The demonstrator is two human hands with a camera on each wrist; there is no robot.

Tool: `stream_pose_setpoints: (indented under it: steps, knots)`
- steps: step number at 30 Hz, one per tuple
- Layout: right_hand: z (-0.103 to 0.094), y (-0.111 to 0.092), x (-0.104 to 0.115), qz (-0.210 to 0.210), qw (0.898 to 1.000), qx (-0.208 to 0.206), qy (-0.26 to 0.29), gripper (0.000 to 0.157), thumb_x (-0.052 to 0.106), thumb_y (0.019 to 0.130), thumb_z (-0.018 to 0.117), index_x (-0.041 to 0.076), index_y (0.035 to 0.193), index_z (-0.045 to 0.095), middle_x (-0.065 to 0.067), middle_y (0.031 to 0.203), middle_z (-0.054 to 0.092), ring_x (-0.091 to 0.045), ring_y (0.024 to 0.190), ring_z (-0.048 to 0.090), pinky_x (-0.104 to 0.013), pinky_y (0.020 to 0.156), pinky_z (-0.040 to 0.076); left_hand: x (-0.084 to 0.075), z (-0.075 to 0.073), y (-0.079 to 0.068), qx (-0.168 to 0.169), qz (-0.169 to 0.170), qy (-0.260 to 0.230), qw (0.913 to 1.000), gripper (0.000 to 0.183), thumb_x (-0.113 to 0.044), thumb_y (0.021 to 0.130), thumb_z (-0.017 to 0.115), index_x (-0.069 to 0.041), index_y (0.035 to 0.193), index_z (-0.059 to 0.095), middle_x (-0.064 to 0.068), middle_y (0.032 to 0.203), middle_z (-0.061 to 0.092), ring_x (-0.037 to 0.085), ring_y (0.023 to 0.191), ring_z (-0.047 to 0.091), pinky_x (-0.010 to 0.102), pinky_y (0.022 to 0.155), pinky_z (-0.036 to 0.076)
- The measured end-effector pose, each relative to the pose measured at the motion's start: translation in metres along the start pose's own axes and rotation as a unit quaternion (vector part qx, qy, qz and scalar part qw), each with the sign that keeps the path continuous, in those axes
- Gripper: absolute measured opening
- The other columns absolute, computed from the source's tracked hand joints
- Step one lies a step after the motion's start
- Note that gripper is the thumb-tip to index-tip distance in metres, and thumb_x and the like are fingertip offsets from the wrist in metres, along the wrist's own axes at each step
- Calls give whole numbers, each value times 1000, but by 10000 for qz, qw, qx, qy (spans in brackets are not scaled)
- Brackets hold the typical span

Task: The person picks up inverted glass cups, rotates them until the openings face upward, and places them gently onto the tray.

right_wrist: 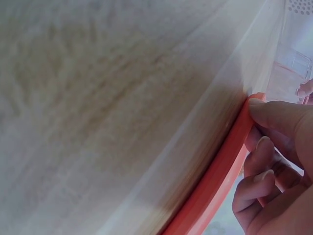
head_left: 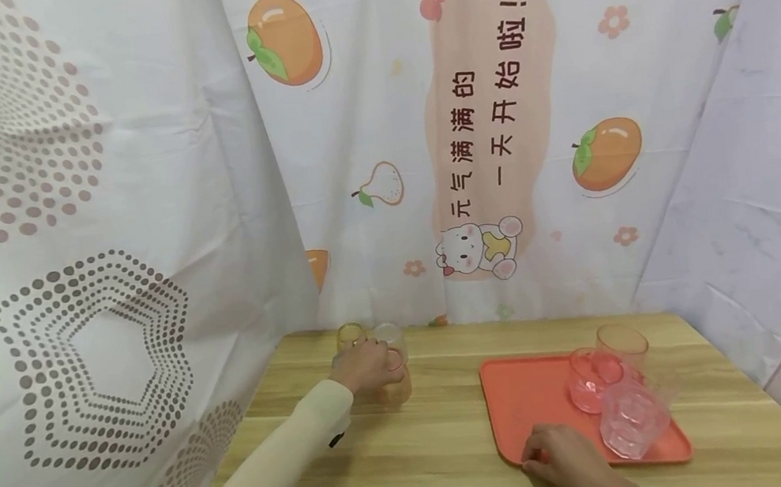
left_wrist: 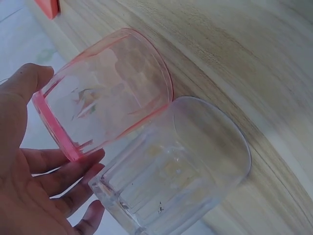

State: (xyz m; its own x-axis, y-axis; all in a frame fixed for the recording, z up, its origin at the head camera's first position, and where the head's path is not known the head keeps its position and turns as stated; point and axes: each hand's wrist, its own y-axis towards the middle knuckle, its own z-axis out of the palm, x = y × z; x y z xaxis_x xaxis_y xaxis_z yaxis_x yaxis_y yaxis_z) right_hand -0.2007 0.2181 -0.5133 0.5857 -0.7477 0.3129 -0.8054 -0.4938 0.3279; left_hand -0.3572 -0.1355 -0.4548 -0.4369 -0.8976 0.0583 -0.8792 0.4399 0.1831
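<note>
At the back left of the table, my left hand [head_left: 367,365] grips a pink transparent cup [left_wrist: 110,93] by its base, thumb on one side and fingers on the other. The cup's rim faces the wooden tabletop. Right beside it is a clear ribbed cup [left_wrist: 181,166], also base toward the hand. A yellowish cup [head_left: 351,333] stands behind the hand, partly hidden. My right hand [head_left: 566,459] pinches the near left corner of a red tray [head_left: 520,388], with the thumb on its rim [right_wrist: 220,169] and the other fingers curled.
Several transparent cups crowd the tray's right side: a pink cup [head_left: 585,394], a tilted faceted cup [head_left: 634,420] and an orange-tinted cup [head_left: 622,340] at the far edge. Printed curtains [head_left: 363,119] hang behind and beside the wooden table [head_left: 414,463].
</note>
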Motion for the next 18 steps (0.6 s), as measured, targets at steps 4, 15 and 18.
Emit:
stream_pose_setpoints:
  steps: [4, 15, 18]
  knots:
    - [0, 2, -1, -14, 10000, 22, 5, 10, 25, 75, 79, 27, 75, 69, 20, 75, 53, 4, 66, 47, -22, 55, 40, 0, -3, 1, 57, -37, -34, 10000, 47, -60, 81, 58, -13, 88, 61, 4, 91, 59, 24, 88, 52, 46, 79, 39]
    - [-2, 4, 2, 124, 9998, 164, 59, 10, 25, 75, 79, 28, 74, 70, 20, 75, 52, 4, 67, 47, -23, 56, 41, -1, -10, 0, 189, 1176, 1336, 9838, 12, -33, 91, 56, -23, 86, 59, -1, 76, 52, 15, 68, 46, 30, 64, 41]
    - [-2, 4, 3, 130, 9998, 147, 47, 11, 25, 74, 80, 28, 74, 70, 20, 74, 51, 4, 67, 47, -23, 56, 41, -1, -11, 0, 25, 1918, 2405, 9515, 8, -22, 92, 57, -28, 86, 57, -3, 70, 47, 12, 62, 38, 25, 59, 36]
